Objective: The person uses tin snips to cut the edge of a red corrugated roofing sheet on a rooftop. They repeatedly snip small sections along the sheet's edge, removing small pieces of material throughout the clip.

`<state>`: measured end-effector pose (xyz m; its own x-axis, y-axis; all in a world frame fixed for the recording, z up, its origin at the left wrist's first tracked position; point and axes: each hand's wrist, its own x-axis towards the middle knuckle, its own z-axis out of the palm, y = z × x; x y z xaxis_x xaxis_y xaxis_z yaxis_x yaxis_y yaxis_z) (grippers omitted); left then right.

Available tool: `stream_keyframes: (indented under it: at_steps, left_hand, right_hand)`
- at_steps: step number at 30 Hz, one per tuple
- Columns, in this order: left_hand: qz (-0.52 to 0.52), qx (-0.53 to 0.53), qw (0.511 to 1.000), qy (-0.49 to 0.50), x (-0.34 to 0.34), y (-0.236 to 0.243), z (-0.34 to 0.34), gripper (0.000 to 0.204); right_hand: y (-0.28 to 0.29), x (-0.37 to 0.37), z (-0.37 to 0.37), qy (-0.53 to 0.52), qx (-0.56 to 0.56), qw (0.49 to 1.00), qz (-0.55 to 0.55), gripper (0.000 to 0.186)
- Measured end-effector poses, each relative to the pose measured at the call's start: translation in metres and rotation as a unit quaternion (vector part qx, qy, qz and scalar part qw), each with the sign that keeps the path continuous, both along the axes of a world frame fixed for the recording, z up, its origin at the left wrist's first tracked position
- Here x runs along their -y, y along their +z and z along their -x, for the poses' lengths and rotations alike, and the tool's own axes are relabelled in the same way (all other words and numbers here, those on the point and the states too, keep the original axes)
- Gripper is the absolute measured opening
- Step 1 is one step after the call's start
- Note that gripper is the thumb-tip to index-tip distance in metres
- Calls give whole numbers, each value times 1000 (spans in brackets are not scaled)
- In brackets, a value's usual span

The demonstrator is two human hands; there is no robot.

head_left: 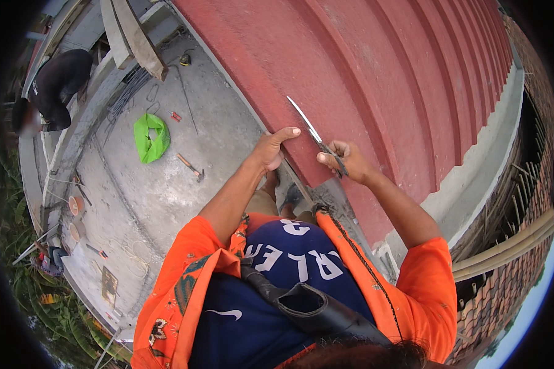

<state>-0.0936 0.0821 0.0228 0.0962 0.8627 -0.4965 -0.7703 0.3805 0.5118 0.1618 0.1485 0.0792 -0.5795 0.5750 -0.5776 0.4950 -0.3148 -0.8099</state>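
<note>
My left hand [274, 146] grips the edge of the red ribbed metal roofing panel [338, 61], thumb over the top. Just right of it my right hand [343, 158] is closed on the dark handles of a pair of shears [313, 132], whose long silver blades point up and left over the red surface. A narrow grey strip [228, 80] runs along the panel's left edge beside my left hand.
Below left, a concrete floor [197, 190] holds a green bag [148, 149], a hammer [185, 163] and buckets [76, 205]. A co-worker in black [58, 86] bends over beams [120, 37] at far left. Tiled roofing [532, 197] and bamboo poles [498, 252] lie right.
</note>
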Motion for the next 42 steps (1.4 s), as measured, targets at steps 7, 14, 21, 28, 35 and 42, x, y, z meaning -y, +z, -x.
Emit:
stream_keyframes:
  at_steps: [7, 14, 21, 28, 35, 42]
  left_hand:
    - [-19, 65, 995, -73, -2, -13, 12, 58]
    - [-32, 60, 994, -82, -3, -10, 12, 61]
    - [0, 75, 995, -65, -2, -3, 12, 60]
    - [-17, 79, 994, -75, -3, -12, 10, 63]
    - [-18, 74, 994, -73, -3, -15, 11, 63]
    - [-35, 93, 992, -82, -5, -4, 12, 56]
  right_hand:
    - [16, -17, -9, 30, 30, 994, 96, 56]
    - [13, -24, -12, 62, 19, 993, 98, 60]
    - [7, -2, -4, 103, 75, 989, -74, 63]
    - [13, 12, 8, 57, 33, 991, -112, 64]
    - [16, 12, 6, 16, 36, 999, -24, 57]
    - [40, -7, 22, -19, 43, 998, 44, 58]
